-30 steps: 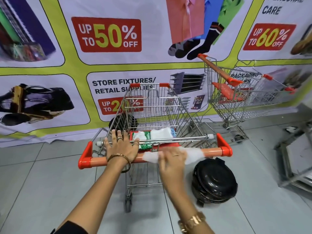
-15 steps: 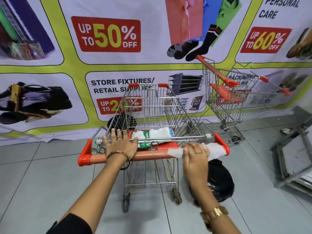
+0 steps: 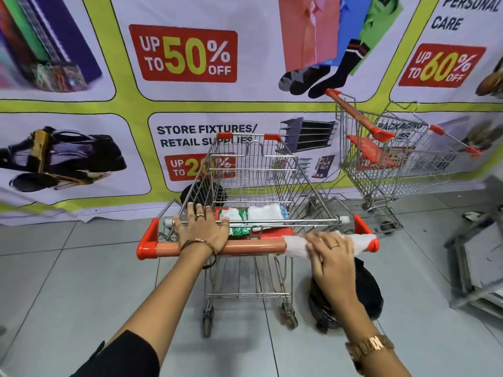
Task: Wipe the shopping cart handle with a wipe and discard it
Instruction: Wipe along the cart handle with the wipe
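A wire shopping cart stands in front of me with its orange handle [image 3: 253,247] running left to right. My left hand [image 3: 202,229] lies flat over the handle's left part, fingers spread onto the wire rail behind it. My right hand [image 3: 330,253] presses a white wipe [image 3: 295,244] around the handle's right part, close to the red end cap [image 3: 374,244]. The wipe sticks out on both sides of the hand. A green and white wipes pack [image 3: 246,219] lies on the cart's red child seat.
A black round bin [image 3: 367,289] sits on the grey tiled floor under my right forearm. A second cart [image 3: 381,159] stands to the right against the printed banner wall. A metal frame [image 3: 473,257] stands at the far right.
My right hand has slid the wipe along the handle from the middle to the right end. The left hand has stayed in place.
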